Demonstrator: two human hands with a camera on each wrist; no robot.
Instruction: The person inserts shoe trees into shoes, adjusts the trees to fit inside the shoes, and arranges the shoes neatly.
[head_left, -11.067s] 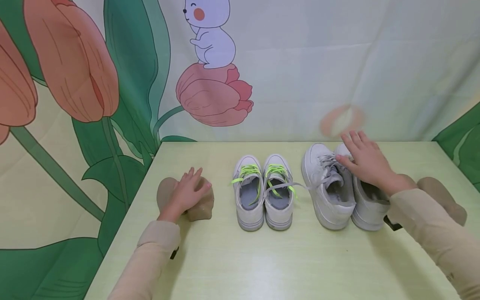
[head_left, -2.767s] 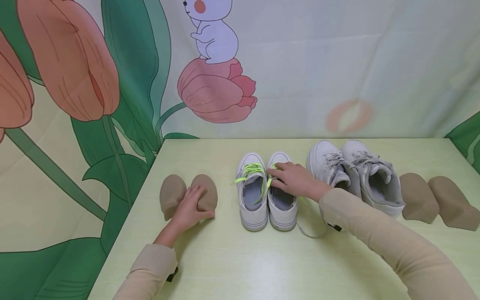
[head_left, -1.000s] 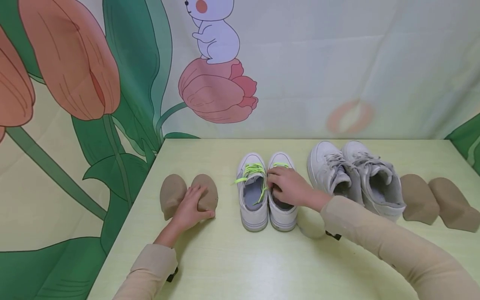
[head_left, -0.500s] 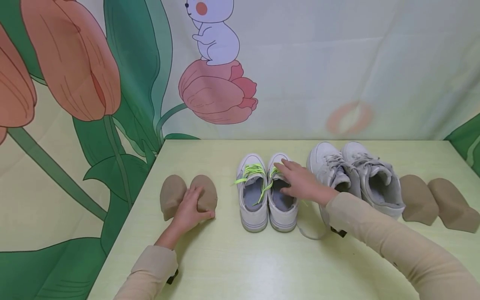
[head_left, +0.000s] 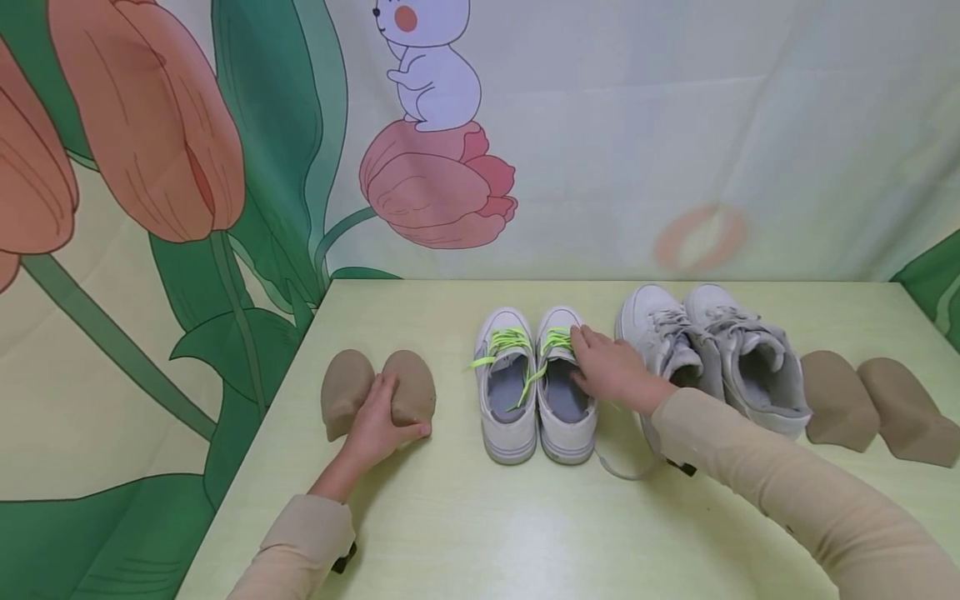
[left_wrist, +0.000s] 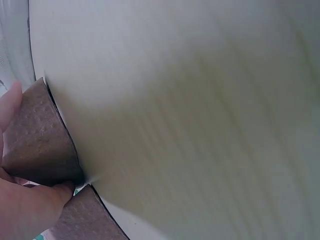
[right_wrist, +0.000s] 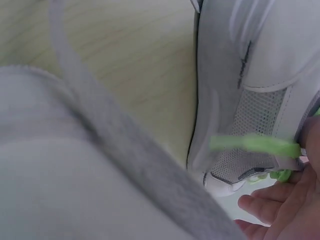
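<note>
Two brown moulded shoe inserts lie at the left of the table in the head view. My left hand (head_left: 375,425) grips the right-hand insert (head_left: 411,383), thumb at its lower right corner and fingers along its left side. In the left wrist view, thumb and fingers lie around the insert (left_wrist: 42,135). My right hand (head_left: 611,367) is at the right side of a small white sneaker (head_left: 566,437), thumb and fingers apart near its opening. A loose green shoelace (right_wrist: 255,144) hangs over the sneaker's side, its upper part at the thumb in the right wrist view.
The other small sneaker (head_left: 510,437) stands close to its left. Larger white sneakers (head_left: 765,375) stand to the right, one partly behind my right sleeve. A grey lace (head_left: 622,477) trails on the table. Two more brown inserts (head_left: 836,400) lie far right. A printed cloth (head_left: 600,167) hangs behind.
My right hand has drawn back from inside the small sneaker to its right side, uncovering the green laces. Earlier it was over the larger sneakers. The left hand stays at the inserts.
</note>
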